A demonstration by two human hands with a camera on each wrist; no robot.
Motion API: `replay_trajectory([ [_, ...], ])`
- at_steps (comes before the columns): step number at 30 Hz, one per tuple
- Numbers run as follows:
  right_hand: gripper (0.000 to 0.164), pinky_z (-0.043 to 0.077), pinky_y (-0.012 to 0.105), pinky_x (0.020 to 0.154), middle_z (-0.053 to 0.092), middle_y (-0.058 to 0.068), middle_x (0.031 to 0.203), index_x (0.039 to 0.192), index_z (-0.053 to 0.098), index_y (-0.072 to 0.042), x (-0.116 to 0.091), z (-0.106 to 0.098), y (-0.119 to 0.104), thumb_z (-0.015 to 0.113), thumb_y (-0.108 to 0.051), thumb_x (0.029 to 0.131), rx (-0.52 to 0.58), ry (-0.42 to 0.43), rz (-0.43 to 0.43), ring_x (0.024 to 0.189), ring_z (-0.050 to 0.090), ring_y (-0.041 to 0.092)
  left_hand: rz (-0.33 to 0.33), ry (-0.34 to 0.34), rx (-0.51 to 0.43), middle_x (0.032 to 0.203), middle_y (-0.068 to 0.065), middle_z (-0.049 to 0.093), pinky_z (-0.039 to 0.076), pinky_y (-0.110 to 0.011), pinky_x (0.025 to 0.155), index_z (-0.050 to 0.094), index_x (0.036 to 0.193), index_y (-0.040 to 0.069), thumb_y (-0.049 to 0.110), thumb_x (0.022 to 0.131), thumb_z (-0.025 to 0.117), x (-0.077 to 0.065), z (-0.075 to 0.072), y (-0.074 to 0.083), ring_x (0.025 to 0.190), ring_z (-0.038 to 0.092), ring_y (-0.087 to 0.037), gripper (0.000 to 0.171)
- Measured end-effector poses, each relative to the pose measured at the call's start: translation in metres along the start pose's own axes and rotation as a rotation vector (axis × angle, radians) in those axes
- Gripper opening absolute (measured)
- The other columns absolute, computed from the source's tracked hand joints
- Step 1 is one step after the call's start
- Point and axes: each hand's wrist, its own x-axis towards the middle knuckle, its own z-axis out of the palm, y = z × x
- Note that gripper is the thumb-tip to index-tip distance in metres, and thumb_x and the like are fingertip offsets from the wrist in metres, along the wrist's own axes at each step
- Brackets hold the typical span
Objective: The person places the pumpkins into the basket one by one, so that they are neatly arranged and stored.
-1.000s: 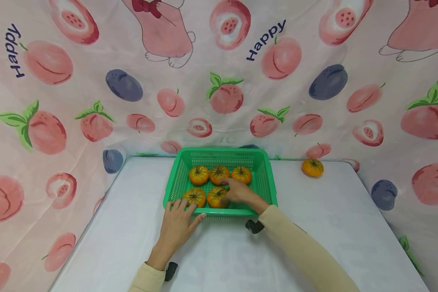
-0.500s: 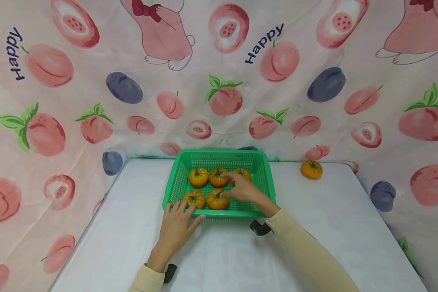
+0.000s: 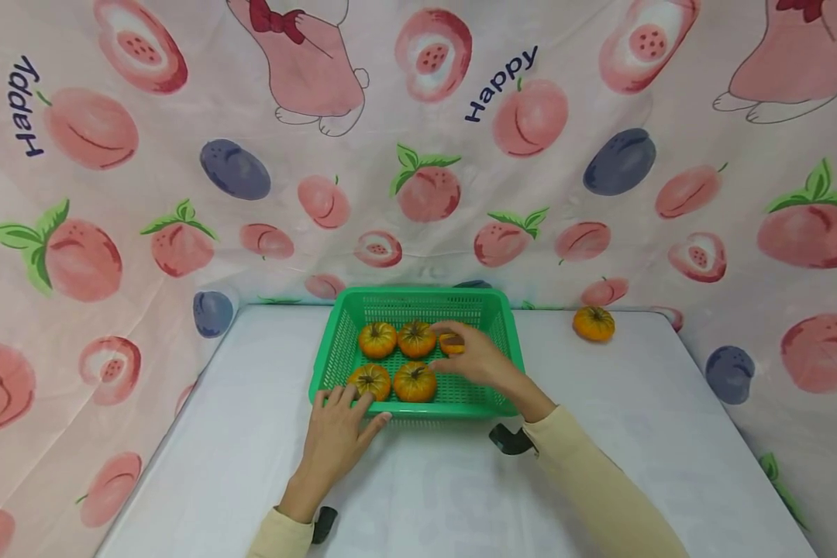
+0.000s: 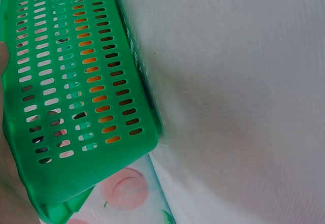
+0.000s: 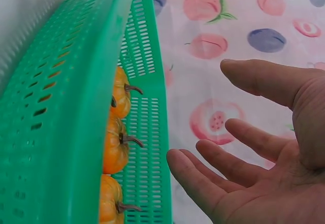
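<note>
Several small orange pumpkins (image 3: 415, 382) with brown stems sit in two rows inside a green plastic basket (image 3: 516, 349). My left hand (image 3: 338, 434) rests its fingers on the basket's front rim at the left, with the thumb stretched out along the front side. My right hand (image 3: 477, 356) hovers over the basket's right part, fingers spread and nothing between them. It partly hides the right rear pumpkin (image 3: 452, 344). In the right wrist view the open palm (image 5: 284, 163) shows above the basket, apart from the pumpkins (image 5: 117, 145).
One more pumpkin (image 3: 594, 324) lies outside the basket near the back right of the white table (image 3: 635, 434). Behind hangs a pink fruit-print cloth (image 3: 432, 194), close to the basket's back edge. A dark wrist mount (image 3: 511, 440) shows below the right wrist.
My right hand has come away from the front middle pumpkin, rising and shifting right, and its fingers have spread. The left hand stays on the rim. The view has shifted slightly.
</note>
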Motion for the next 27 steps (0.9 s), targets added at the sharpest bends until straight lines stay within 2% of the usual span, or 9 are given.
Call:
replay_trajectory([
  [4, 0.061, 0.047, 0.052, 0.102, 0.046, 0.012, 0.149, 0.142, 0.050, -0.018, -0.005, -0.006, 0.000, 0.076, -0.024, 0.087, 0.040, 0.008, -0.017, 0.135, 0.047, 0.038, 0.003, 0.009, 0.004, 0.090, -0.003, 0.055, 0.036, -0.044, 0.083, 0.063, 0.098, 0.019, 0.053, 0.090, 0.064, 0.000, 0.000, 0.000, 0.087, 0.051, -0.023, 0.035],
  [11, 0.063, 0.047, 0.049, 0.103, 0.048, 0.010, 0.148, 0.143, 0.048, -0.016, -0.013, -0.019, 0.002, 0.075, -0.029, 0.088, 0.089, 0.033, -0.039, 0.136, 0.047, 0.035, -0.010, -0.020, -0.002, 0.091, -0.002, 0.055, 0.035, -0.043, 0.085, 0.062, 0.098, 0.019, 0.055, 0.093, 0.059, 0.000, 0.000, 0.000, 0.089, 0.051, -0.024, 0.036],
  [15, 0.061, 0.049, 0.049, 0.101, 0.051, 0.009, 0.146, 0.142, 0.049, -0.019, -0.018, -0.026, 0.003, 0.075, -0.032, 0.088, 0.069, 0.060, -0.037, 0.134, 0.050, 0.032, -0.012, -0.027, 0.000, 0.092, -0.002, 0.055, 0.035, -0.043, 0.086, 0.062, 0.099, 0.019, 0.056, 0.093, 0.058, 0.001, 0.000, -0.001, 0.089, 0.051, -0.023, 0.037],
  [27, 0.060, 0.047, 0.053, 0.102, 0.046, 0.008, 0.150, 0.144, 0.047, -0.020, -0.031, -0.044, 0.014, 0.072, -0.032, 0.090, 0.018, 0.121, -0.012, 0.137, 0.046, 0.035, -0.005, -0.017, -0.002, 0.090, -0.002, 0.054, 0.035, -0.043, 0.085, 0.062, 0.098, 0.019, 0.055, 0.093, 0.059, 0.000, 0.000, -0.001, 0.088, 0.050, -0.023, 0.036],
])
